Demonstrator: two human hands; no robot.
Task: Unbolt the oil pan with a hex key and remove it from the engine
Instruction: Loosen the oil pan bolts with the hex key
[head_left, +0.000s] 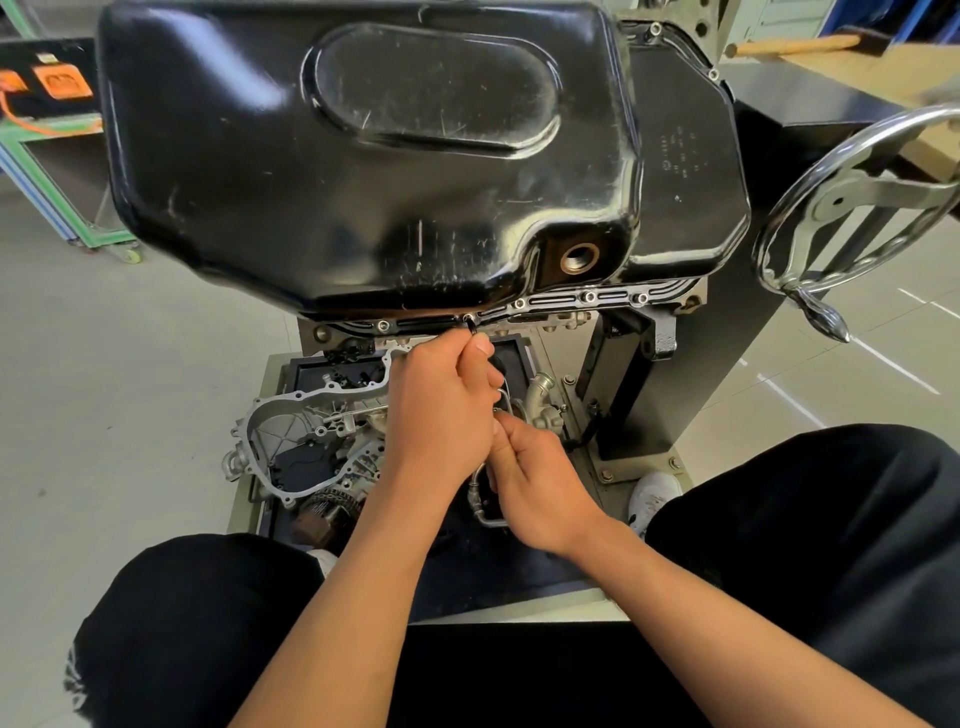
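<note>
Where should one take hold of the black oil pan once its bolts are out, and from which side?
Probably by the flat rim, one hand at each end, coming from left and right. The oil pan has a glossy, rounded body with no handle, so a grip may slip there, while the rim juts out like a ledge. Bolts sit in the near rim.

Auto workshop. Black oil pan (363, 156) sits bolted on an engine stand (727, 364), with a chrome hand wheel (852, 208) right of the pan. Below the pan is a tray (292, 374) of loose cast engine covers (291, 431) and fittings. Left of the pan, a caster-wheeled frame cart (106, 241) stands on a tiled floor (130, 415). Upper right of the pan is a wooden bench (909, 62) with a tool handle (795, 45).
</note>
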